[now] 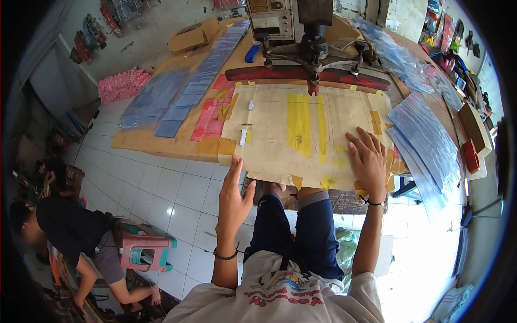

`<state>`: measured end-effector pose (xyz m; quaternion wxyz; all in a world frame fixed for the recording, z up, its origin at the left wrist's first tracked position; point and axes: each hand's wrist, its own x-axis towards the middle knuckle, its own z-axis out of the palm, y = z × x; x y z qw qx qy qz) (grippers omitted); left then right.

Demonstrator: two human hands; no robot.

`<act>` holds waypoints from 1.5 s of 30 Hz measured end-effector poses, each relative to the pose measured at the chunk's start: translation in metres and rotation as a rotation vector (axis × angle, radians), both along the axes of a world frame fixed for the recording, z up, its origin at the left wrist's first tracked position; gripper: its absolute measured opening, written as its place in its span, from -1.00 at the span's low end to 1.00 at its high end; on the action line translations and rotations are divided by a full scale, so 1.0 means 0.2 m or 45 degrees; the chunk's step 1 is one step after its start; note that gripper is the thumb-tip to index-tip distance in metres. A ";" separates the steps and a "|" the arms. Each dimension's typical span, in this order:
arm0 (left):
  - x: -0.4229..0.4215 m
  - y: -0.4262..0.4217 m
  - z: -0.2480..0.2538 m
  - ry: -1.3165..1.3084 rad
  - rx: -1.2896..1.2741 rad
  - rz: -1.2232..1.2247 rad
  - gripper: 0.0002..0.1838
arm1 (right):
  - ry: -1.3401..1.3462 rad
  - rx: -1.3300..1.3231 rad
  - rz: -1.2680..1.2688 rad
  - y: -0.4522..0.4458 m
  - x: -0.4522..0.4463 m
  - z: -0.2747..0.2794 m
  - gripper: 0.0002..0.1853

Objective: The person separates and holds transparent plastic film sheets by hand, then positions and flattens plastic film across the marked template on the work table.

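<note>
A tan board [269, 156] patched with yellow and brown tape lies on the work table in front of me, under a press head. My right hand [369, 164] rests flat on its right front part, fingers stretched out. At the front left corner, my left hand [235, 191] has its fingers straight and thumb apart, its fingertips close to the edge. Whether they touch it I cannot tell. Two small white strips [243, 137] sit on the board's left side. Above its far edge is the press's long red and black bar [350, 79].
Clear bluish plastic sheets [188, 97] lie on the table's left, with more sheets [425, 134] on the right. A blue cutter [251, 53] and an open cardboard box [193, 35] are at the back. To the left, a person [75, 231] bends near a pink-green stool [145, 245].
</note>
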<state>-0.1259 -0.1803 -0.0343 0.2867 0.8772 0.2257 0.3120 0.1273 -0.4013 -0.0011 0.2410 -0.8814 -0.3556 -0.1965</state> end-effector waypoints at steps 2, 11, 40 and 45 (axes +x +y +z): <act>0.00 -0.01 0.01 0.006 -0.010 0.001 -0.34 | -0.013 -0.001 -0.002 0.00 0.00 -0.01 -0.65; -0.01 0.00 0.01 0.041 -0.009 -0.015 -0.38 | -0.031 -0.008 0.006 0.00 0.01 -0.02 -0.64; -0.02 -0.01 0.03 0.112 0.028 0.025 -0.35 | -0.033 -0.047 0.022 -0.04 0.01 -0.04 -0.51; -0.01 -0.02 0.03 0.111 -0.042 0.029 -0.33 | 0.000 0.012 0.028 -0.03 0.00 -0.02 -0.53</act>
